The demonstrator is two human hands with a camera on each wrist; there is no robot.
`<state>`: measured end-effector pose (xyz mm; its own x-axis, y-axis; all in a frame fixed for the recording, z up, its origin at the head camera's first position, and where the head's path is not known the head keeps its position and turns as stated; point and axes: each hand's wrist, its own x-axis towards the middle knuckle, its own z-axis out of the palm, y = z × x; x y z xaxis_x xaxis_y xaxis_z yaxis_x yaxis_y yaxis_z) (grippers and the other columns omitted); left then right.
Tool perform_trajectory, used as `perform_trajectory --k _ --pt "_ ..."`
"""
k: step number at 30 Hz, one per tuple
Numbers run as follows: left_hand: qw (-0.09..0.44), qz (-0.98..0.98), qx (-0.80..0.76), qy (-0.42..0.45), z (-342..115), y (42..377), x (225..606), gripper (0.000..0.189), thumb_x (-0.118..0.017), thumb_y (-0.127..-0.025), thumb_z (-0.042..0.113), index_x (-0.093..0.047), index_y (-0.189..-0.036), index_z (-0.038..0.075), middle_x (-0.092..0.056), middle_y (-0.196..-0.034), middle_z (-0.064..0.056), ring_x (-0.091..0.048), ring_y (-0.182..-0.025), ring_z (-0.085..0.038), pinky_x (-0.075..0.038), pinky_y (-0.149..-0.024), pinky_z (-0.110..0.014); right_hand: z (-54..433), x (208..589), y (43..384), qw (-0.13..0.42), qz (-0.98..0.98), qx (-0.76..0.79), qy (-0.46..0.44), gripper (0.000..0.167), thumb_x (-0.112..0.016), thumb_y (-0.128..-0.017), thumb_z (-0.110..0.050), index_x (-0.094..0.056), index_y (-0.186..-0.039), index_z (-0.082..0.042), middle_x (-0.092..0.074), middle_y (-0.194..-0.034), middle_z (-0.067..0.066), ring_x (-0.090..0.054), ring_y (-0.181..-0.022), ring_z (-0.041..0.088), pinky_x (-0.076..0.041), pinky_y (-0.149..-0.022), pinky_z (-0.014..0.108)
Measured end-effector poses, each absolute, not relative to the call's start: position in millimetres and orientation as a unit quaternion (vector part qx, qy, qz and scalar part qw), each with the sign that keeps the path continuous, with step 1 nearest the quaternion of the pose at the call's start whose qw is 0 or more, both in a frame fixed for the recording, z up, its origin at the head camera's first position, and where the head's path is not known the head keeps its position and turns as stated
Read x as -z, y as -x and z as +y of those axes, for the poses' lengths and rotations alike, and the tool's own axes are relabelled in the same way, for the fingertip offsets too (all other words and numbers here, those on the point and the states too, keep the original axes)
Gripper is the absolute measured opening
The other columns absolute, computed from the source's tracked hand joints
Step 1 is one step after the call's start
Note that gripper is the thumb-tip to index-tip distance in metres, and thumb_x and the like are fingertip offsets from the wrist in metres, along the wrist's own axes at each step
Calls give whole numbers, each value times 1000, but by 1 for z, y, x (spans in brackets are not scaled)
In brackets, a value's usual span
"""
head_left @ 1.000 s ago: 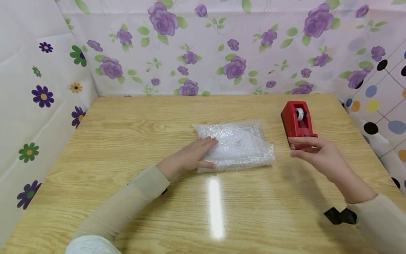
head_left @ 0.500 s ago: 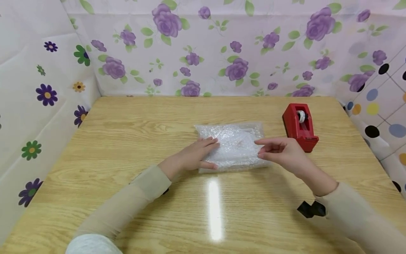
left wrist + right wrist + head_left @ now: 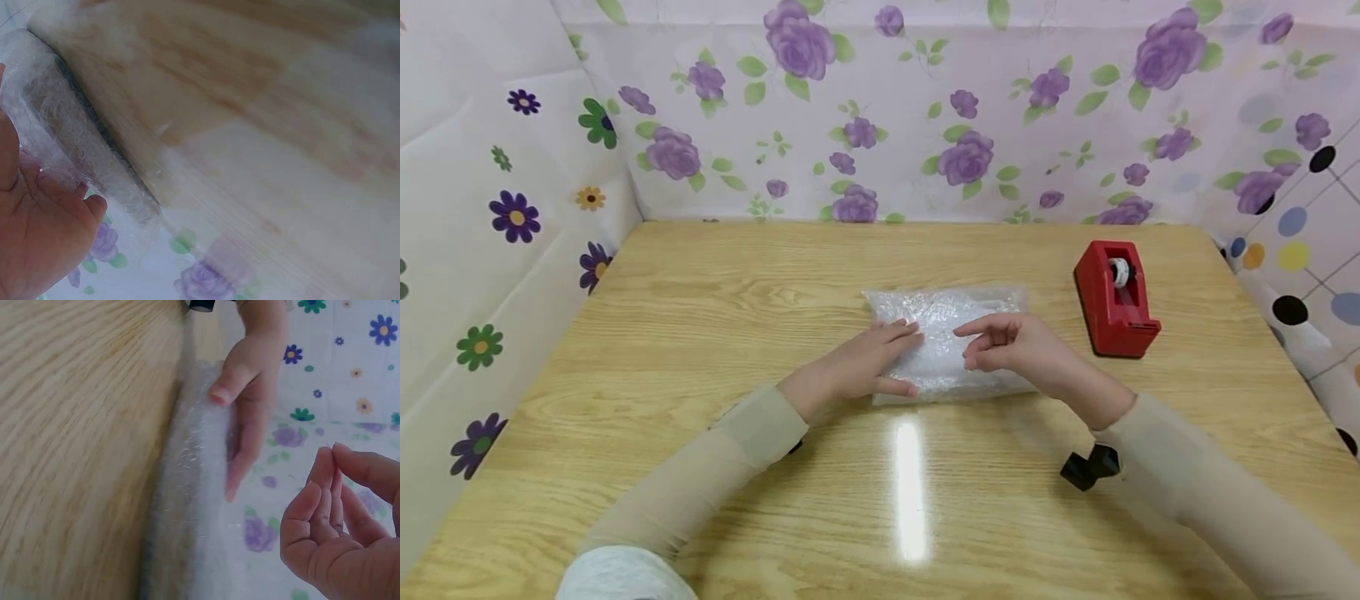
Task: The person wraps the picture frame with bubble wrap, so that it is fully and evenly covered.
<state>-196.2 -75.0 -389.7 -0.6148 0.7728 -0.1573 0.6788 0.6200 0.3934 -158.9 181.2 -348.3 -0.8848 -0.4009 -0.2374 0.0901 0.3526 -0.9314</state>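
A bubble-wrapped package (image 3: 940,307) lies flat on the wooden table. My left hand (image 3: 863,362) rests on its left side with fingers spread; in the left wrist view the palm (image 3: 44,237) is beside the bubble wrap (image 3: 81,137). Over the package's right half is my right hand (image 3: 1026,350). In the right wrist view, thumb and fingertip of that hand (image 3: 344,531) meet in a pinch, with a tiny clear bit at the tips that looks like a piece of tape. A red tape dispenser (image 3: 1112,312) with a white-cored roll stands to the right.
The wooden table (image 3: 737,283) reaches back to a flowered cloth (image 3: 910,108). Patterned sheets hang at the left and right sides. A black wrist-camera mount (image 3: 1090,467) sticks out under the right sleeve.
My right hand has moved left from the tape dispenser's front to above the package, fingertips still together. The left hand has stayed on the package.
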Motion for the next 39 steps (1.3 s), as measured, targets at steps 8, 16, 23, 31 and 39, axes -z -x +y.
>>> perform_trajectory --k 8,16,23,31,39 --pt "163 888 -143 -405 -75 198 391 83 -59 -88 52 -26 -150 8 -20 -158 -10 -12 -147 -28 -5 -120 -43 168 372 184 228 767 593 95 47 -63 -84 2 -51 -130 7 -68 -87 -1 -67 -84 10 -55 -82 25" --pt "166 888 -156 -399 -73 198 390 86 -61 -87 52 -23 -151 7 -20 -157 -13 -14 -146 -28 -6 -120 -43 164 381 192 189 789 576 102 46 -68 -79 7 -56 -124 8 -67 -86 4 -64 -77 7 -55 -72 19" --pt "160 877 -172 -418 -75 198 390 73 -60 -88 50 -31 -148 20 -20 -157 -14 -15 -146 -29 -8 -119 -49 163 391 192 158 826 526 124 42 -69 -80 6 -61 -121 3 -67 -94 16 -62 -77 10 -53 -70 17" --pt "148 864 -142 -461 -75 195 388 62 -56 -90 46 -38 -146 26 -16 -156 -22 -12 -145 -39 -7 -117 -58 158 397 189 105 841 506 161 38 -67 -77 11 -62 -115 8 -67 -87 19 -60 -73 11 -51 -67 15" --pt "151 860 -88 -479 -72 193 386 55 -53 -91 49 -41 -143 36 -12 -155 -27 -11 -143 -44 -8 -116 -60 154 396 185 76 867 468 154 37 -65 -74 14 -65 -110 8 -68 -83 18 -59 -70 12 -50 -63 15"
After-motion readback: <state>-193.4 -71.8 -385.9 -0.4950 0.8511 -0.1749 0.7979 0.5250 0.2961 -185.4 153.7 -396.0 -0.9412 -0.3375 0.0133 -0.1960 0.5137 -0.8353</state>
